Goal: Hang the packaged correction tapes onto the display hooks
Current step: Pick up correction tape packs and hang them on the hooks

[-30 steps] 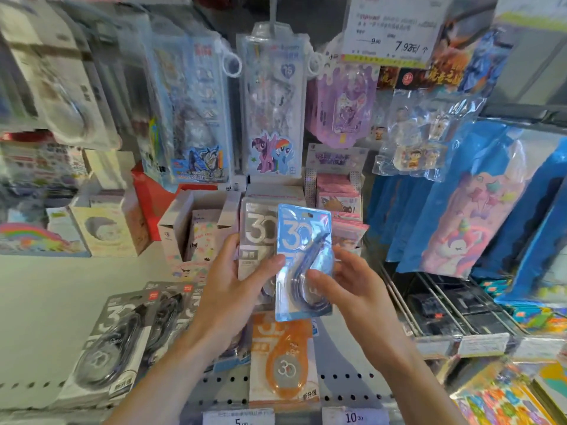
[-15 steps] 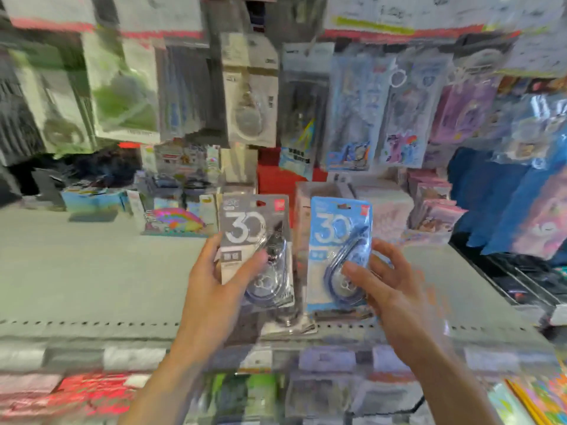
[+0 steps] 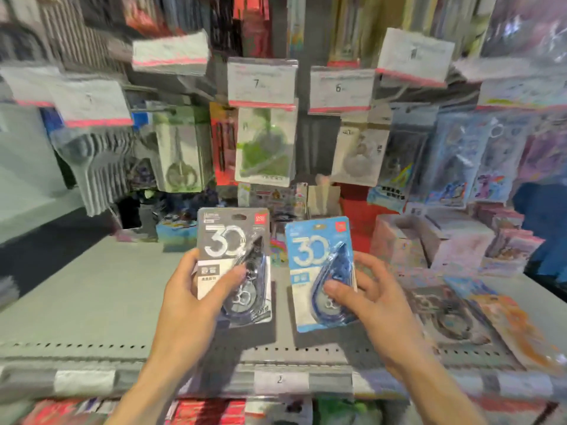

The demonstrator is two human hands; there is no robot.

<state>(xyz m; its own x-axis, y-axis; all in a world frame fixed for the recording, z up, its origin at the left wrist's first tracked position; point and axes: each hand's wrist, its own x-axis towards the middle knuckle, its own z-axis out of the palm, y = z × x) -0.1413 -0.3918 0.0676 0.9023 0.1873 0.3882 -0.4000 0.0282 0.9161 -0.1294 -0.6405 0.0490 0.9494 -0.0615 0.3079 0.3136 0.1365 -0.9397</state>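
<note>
Head view: the left hand (image 3: 196,297) pinches a grey correction tape pack (image 3: 234,265) between thumb and fingers, upright above the shelf (image 3: 92,302) near its front edge. The right hand (image 3: 371,302) pinches a blue correction tape pack (image 3: 322,271) just beside it. More packs (image 3: 454,314) lie toward the shelf's right end. Price tags (image 3: 262,82) hang above, blurred.

Grey pack (image 3: 233,256) and blue pack (image 3: 320,271) (both marked "30") upright, side by side.
</note>
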